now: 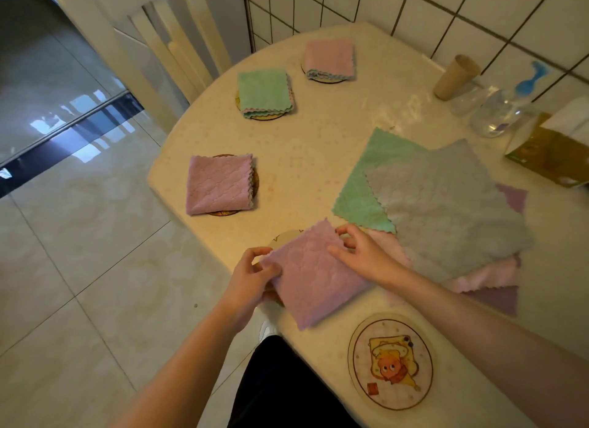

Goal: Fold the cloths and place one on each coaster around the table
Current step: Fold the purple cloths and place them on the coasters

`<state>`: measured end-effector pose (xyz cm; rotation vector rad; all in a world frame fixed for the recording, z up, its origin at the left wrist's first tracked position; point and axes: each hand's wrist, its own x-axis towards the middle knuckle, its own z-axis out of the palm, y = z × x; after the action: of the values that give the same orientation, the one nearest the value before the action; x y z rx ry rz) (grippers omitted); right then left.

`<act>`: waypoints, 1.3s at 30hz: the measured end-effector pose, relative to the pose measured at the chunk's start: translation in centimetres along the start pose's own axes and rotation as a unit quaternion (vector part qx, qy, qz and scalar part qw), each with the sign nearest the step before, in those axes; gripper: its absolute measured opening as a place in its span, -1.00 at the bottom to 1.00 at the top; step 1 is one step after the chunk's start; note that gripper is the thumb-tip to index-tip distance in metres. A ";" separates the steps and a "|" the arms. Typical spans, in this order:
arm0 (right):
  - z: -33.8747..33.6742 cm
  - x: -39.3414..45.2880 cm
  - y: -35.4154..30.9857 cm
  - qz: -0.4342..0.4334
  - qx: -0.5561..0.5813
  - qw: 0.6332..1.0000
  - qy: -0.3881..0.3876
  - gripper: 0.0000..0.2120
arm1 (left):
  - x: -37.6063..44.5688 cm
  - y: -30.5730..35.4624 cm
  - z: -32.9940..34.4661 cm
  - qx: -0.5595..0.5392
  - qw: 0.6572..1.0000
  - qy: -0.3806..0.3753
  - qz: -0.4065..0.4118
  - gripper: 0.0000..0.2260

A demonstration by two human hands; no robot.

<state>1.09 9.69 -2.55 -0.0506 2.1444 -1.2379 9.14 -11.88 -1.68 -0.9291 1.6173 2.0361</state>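
Four coasters carrying cloth, one bare: pink folded cloth (330, 59) on far coaster (325, 79) near tiled wall (414, 16); green folded cloth (265, 93) on next coaster (266, 117); purple folded cloth (219, 184) on left coaster (255, 179), scalloped open edges facing right; bare picture coaster (391, 360) at near table (318, 147) edge, right of the hands. Purple cloth in hand (314, 274) folded to a rough square, turned diamond-wise, one corner toward the far side, opposite corner toward the near edge, no clear long axis; partly covering a fifth coaster (287, 236), only its upper-left rim showing. Left hand (251, 278) pinching the cloth's left corner, thumb on top, fingers curled under. Right hand (360, 252) at the top-right corner, fingertips curled onto the edge, thumb lying on the cloth. Unfolded stack just right of the held cloth: grey cloth (446, 204) on top, green sheet (366, 185) sticking out left under it, pink sheet (487, 274) and purple corners (497, 297) showing at the lower right. Far right by the wall: cardboard tube (455, 77) standing tilted, clear spray bottle (500, 112) with blue trigger lying on its side, contents hard to judge; tissue box (548, 153) with white tissue poking out. Chair (149, 45) behind the table, tiled floor (79, 252) left
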 end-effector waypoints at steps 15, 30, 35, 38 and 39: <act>3.7 1.2 2.2 -0.017 -0.145 0.978 0.145 -0.87 | 3.4 -2.0 -2.3 0.244 0.947 0.185 0.093 -0.81; -4.8 -7.1 9.0 -0.009 -0.199 0.955 0.221 -0.90 | 3.2 -1.0 8.4 0.643 0.660 -0.019 0.387 -0.73; -7.5 -7.7 11.2 0.029 -0.262 0.937 0.230 -0.86 | 4.1 -0.6 13.6 0.655 0.631 -0.119 0.398 -0.60; -7.6 -6.8 11.5 0.036 -0.320 0.921 0.220 -0.78 | 5.8 0.0 16.0 0.659 0.606 -0.163 0.415 -0.55; -7.5 -6.4 11.6 0.037 -0.339 0.914 0.219 -0.79 | 6.4 0.2 16.8 0.659 0.597 -0.175 0.422 -0.54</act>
<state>5.21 24.02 -5.79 0.0152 2.8484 -0.4267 0.08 3.43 -4.01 0.8643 2.7001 0.5557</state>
